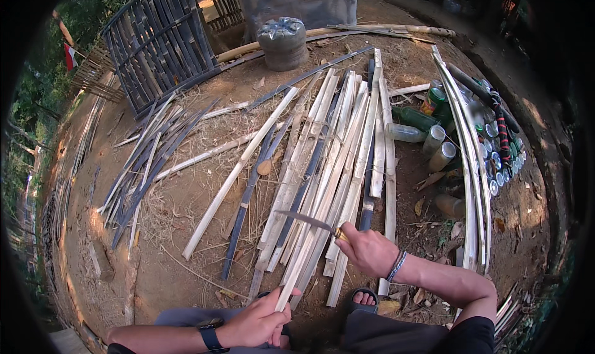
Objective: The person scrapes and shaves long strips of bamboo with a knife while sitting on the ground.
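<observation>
My left hand [260,320], with a dark watch on its wrist, is closed round the near end of a pale bamboo strip [296,268]. The strip slants up and away over the pile. In my closed right hand [373,252] is a knife [308,221], its handle inside my fist. The blade points left and lies across the bamboo strips in this view; I cannot tell whether it touches the held one. Beneath and beyond both hands is a loose pile of split bamboo strips [322,115], some pale and some dark.
More thin strips [145,152] lie at the left, near a dark slatted bamboo panel [162,41]. A cloudy plastic container [283,47] stands at the back. Glass bottles [440,156] and several long bamboo strips [466,162] are at the right. My sandalled foot [364,299] is below.
</observation>
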Available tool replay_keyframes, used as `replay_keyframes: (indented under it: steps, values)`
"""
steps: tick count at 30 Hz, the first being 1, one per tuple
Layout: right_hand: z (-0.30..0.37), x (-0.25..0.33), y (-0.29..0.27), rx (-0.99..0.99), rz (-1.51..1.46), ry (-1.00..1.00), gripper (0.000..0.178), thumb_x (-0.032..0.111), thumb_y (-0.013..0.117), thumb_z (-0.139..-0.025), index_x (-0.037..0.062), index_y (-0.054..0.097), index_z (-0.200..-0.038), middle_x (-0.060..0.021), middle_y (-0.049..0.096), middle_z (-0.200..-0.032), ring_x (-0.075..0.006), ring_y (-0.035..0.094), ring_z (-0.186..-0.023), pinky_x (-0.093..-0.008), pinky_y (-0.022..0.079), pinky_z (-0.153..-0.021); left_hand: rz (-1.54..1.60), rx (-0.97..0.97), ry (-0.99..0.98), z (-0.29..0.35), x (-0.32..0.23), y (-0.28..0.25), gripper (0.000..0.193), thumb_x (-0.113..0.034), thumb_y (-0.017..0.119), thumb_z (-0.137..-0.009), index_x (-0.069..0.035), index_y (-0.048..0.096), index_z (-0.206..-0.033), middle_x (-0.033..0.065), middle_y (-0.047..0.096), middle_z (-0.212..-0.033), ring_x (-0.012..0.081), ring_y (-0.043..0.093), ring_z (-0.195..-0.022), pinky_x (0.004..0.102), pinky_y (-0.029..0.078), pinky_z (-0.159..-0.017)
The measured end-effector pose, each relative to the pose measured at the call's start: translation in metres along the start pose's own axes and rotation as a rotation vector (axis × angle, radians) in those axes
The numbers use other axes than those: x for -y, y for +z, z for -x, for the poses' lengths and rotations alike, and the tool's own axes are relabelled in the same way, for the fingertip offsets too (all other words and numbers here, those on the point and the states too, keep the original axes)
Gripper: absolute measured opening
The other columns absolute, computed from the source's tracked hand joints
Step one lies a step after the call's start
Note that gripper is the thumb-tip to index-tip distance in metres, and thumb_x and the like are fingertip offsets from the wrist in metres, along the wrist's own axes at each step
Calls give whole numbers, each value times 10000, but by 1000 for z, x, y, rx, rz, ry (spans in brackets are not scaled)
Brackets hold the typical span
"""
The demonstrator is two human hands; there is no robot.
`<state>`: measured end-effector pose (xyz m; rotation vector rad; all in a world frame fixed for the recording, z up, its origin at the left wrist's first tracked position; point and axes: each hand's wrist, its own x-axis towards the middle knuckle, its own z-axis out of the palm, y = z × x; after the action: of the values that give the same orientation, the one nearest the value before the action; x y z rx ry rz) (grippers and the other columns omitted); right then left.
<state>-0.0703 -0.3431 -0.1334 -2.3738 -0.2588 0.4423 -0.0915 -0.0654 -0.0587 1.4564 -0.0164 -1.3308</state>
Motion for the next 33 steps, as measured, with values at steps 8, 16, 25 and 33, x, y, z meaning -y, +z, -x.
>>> replay_keyframes:
  steps: [8, 16, 25, 33]
  values:
    - [-16, -22, -14, -47, 43, 76, 329, 308, 405, -1006, -17, 406, -960, -246, 575, -567, -464, 614, -604, -520, 519, -561, 80, 63, -28, -3, -4, -2, 507, -4, 388, -876, -2, 283, -1372, 49, 471, -780, 137, 560, -497, 251, 467, -471]
    - [-24, -23, -18, -38, 47, 48, 328, 309, 386, -1012, -17, 414, -985, -253, 581, -586, -464, 622, -634, -528, 520, -588, 92, 67, 4, 0, -4, -5, 515, -15, 422, -861, 39, 296, -1358, 40, 486, -733, 152, 577, -496, 262, 479, -770]
    - [-20, -8, -16, 1, -34, 8, 355, 330, 393, -1007, -21, 437, -974, -269, 583, -619, -472, 613, -678, -535, 510, -656, 105, 48, 17, 1, 1, -7, 517, -5, 410, -856, 41, 296, -1358, 25, 482, -699, 142, 574, -492, 302, 364, -1021]
    - [-25, -19, -12, 5, -73, 10, 387, 344, 387, -1007, -37, 451, -998, -285, 594, -664, -470, 618, -726, -535, 504, -701, 95, 60, 45, 2, 3, -7, 513, -8, 415, -864, 40, 298, -1362, 37, 497, -712, 146, 582, -500, 296, 392, -996]
